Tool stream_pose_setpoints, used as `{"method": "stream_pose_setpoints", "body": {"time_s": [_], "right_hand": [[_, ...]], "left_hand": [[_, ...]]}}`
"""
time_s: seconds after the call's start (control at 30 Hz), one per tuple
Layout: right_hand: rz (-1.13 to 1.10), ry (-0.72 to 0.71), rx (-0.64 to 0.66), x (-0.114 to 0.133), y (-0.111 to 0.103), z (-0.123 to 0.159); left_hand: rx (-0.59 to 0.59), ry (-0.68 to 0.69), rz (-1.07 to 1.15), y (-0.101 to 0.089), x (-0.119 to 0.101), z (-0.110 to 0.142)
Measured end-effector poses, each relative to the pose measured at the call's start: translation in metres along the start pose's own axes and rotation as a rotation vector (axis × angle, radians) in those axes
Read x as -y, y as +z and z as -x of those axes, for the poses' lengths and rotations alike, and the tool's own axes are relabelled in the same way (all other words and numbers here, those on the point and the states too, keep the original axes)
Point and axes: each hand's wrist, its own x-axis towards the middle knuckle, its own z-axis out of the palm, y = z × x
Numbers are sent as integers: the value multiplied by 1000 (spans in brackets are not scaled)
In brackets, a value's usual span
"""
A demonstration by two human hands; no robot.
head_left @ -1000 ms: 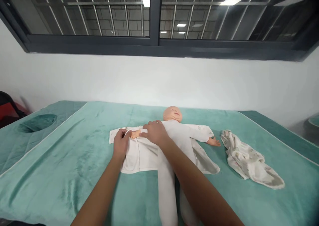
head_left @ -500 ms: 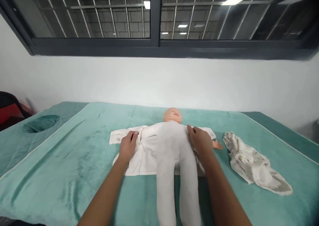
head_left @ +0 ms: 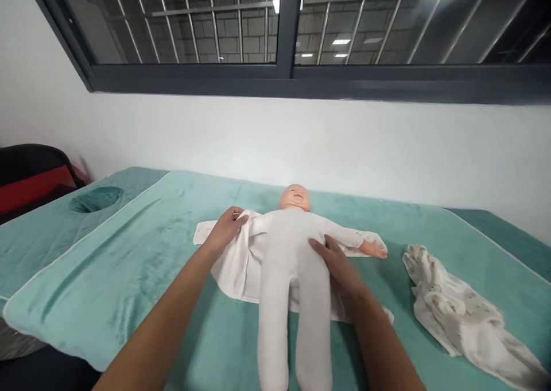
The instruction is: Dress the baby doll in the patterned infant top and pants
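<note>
2 hands are at work: our left hand has thumb and fingers closed on an edge of the white jacket, while our right hand touches the side of the doll, thumb and forefinger narrowly apart; we cannot tell whether it grips anything. The doll lies face up on the spread jacket, over the teal cover. We judge the work to be midway: the jacket is under the body, yet its front is open. 1 arm, towards the view's right, seems to lie on its sleeve rather than inside; the other's end is hidden, so we cannot tell. Left to settle are the 2 sleeves and the front. 1 crumpled patterned garment lies well apart.
</note>
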Motion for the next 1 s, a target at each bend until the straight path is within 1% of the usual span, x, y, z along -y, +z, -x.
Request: {"method": "stream_pose_setpoints", "body": {"time_s": [0.07,0.13,0.2,0.23,0.3,0.37,0.4,0.43,0.47,0.5,0.53,0.57,0.63,0.67,0.7,0.77,0.8,0.9,1.0], "right_hand": [[-190,19,21,2,15,1],[-399,28,75,6,31,5],[-586,47,136,9,44,9],[-657,51,162,10,49,10],[-737,62,193,10,54,11],[-749,97,181,8,55,11],[-740,121,165,7,54,10],[-726,145,143,5,53,9],[-712,163,122,4,53,9],[-703,168,108,2,52,8],[-700,164,101,1,52,8],[-702,155,98,0,53,8],[-713,137,102,-3,54,8],[-722,126,111,-3,55,8],[-732,113,122,-3,56,8],[-754,60,154,-2,56,9],[-764,24,178,-1,56,9],[-777,-63,247,1,55,9],[-779,-135,278,0,52,5]], "left_hand": [[9,59,64,10,-11,-4],[9,132,46,21,-21,-4],[29,170,2,26,-30,4],[59,169,-15,26,-35,12],[181,133,-39,19,-48,34],[346,114,-39,9,-61,60],[447,107,-3,4,-66,72],[516,113,42,0,-69,81],[546,127,82,-3,-69,88],[526,148,103,-4,-65,91],[454,174,91,-4,-59,91],[348,205,45,-1,-50,87],[126,269,-118,8,-26,75],[57,316,-206,15,-15,67],[38,357,-283,22,-5,59],[76,438,-412,37,5,45],[109,478,-467,44,5,39],[186,583,-599,62,-12,26],[257,633,-671,76,-35,16]]}}
